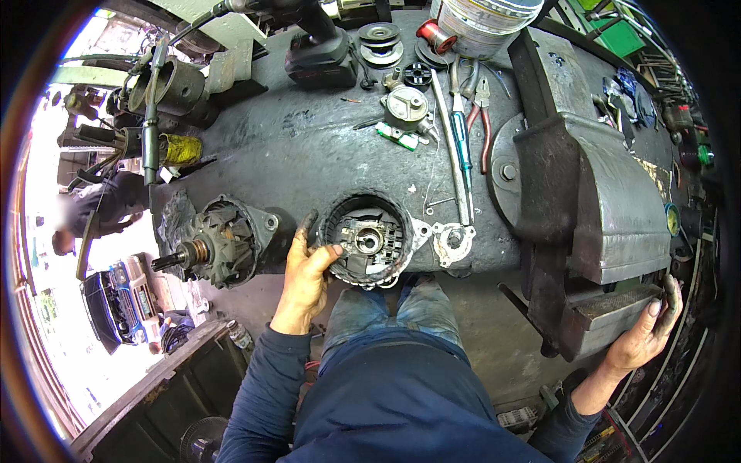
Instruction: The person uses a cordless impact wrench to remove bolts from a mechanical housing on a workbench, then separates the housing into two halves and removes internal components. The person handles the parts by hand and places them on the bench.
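Note:
My left hand (307, 272) grips the near-left side of an alternator housing (333, 262), thumb over its rim and fingers along the outside. The open end faces up, showing the wound ring and the inner parts. Left of it on the bench lies the alternator rotor (218, 241) with its shaft pointing left, set in a second housing part. To the right of the housing is a small flat metal cover (454, 244). At the far right, my right hand (650, 328) rests against the jaw end of a large bench vise (629, 216), its fingers stretched out and holding nothing.
On the bench (293, 174) are red-handled pliers (485, 123), a teal screwdriver (461, 139), a round pump-like part (407, 106), pulleys (380, 46), a cordless power tool (318, 58) and a white bucket (486, 27). A person (108, 208) is outside at left.

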